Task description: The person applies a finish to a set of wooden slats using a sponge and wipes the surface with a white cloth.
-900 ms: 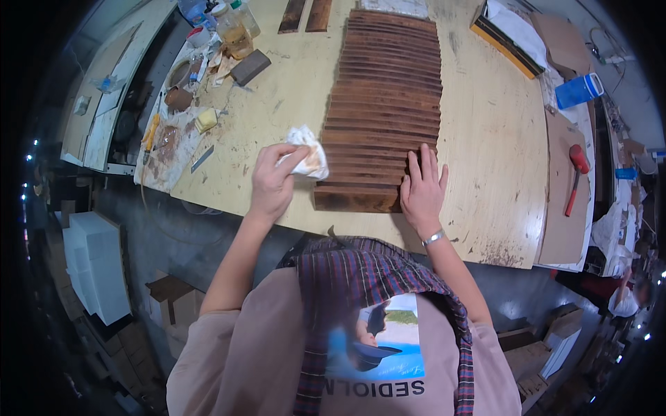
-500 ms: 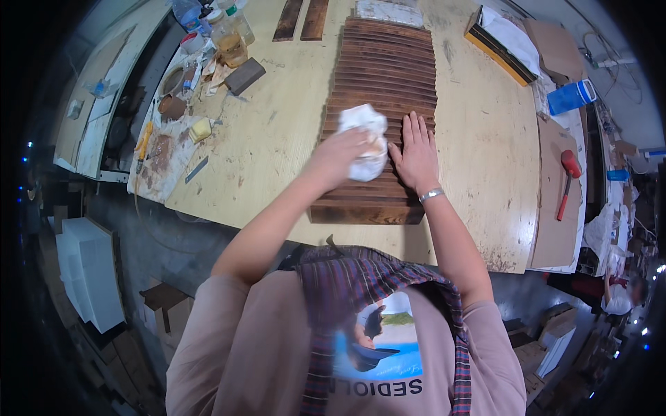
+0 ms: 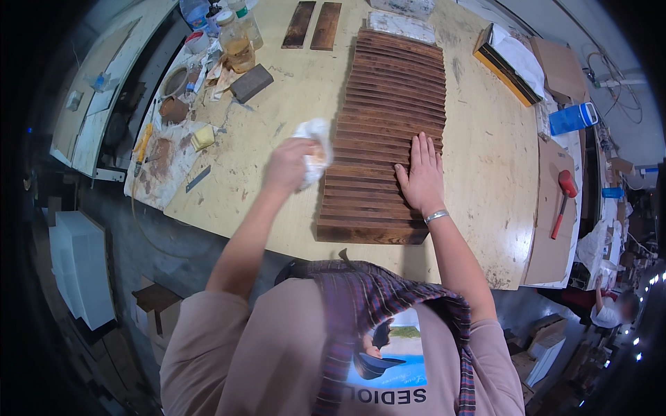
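A long dark-stained slatted wooden panel lies lengthwise before me on the pale worktable. My left hand grips a crumpled white rag with brownish stains, held just left of the panel's edge and slightly blurred by motion. It cannot be told whether the rag touches the tabletop. On the panel's right side, toward its near end, my right hand lies flat with fingers stretched forward and the thumb apart. A metal bracelet circles that wrist.
Two dark wooden strips lie at the far left. Jars and bottles, a dark block, a yellow sponge and a stained cloth occupy the left side. To the right are a red mallet, a blue jug and an open box.
My left hand has swept the rag leftward off the slats to beside the panel. My right hand stays on the panel. The whole view has shifted slightly.
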The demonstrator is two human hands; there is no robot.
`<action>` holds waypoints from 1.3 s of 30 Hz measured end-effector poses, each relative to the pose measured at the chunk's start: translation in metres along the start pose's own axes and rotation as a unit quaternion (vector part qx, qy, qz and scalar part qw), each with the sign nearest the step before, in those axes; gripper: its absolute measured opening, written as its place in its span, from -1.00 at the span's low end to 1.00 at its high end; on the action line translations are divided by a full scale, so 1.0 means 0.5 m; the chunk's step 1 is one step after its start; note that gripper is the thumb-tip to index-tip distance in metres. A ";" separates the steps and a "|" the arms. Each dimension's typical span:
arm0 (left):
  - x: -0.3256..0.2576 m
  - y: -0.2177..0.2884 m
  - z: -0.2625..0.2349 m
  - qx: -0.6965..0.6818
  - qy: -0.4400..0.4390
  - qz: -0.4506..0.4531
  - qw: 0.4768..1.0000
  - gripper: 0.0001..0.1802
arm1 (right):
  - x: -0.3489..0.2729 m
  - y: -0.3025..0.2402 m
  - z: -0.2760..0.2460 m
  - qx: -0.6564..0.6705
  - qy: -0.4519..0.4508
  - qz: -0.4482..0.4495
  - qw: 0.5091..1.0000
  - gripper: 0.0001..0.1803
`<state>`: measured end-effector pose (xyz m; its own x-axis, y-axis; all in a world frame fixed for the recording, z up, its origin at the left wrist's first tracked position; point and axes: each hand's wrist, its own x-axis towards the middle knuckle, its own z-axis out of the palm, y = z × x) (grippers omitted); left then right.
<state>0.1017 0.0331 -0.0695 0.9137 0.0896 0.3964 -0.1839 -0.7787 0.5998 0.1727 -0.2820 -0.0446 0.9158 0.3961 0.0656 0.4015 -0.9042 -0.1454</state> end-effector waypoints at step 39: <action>0.029 0.080 0.056 -0.265 -0.057 -0.298 0.915 -0.84 | 0.111 -0.088 0.018 -0.009 -0.007 -0.039 0.999 -0.13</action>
<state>0.1178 -0.0141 -0.0595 0.9352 0.3120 -0.1673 0.2366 -0.1991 0.9510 0.2061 -0.2188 -0.0434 0.8822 0.4668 0.0624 0.4710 -0.8737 -0.1219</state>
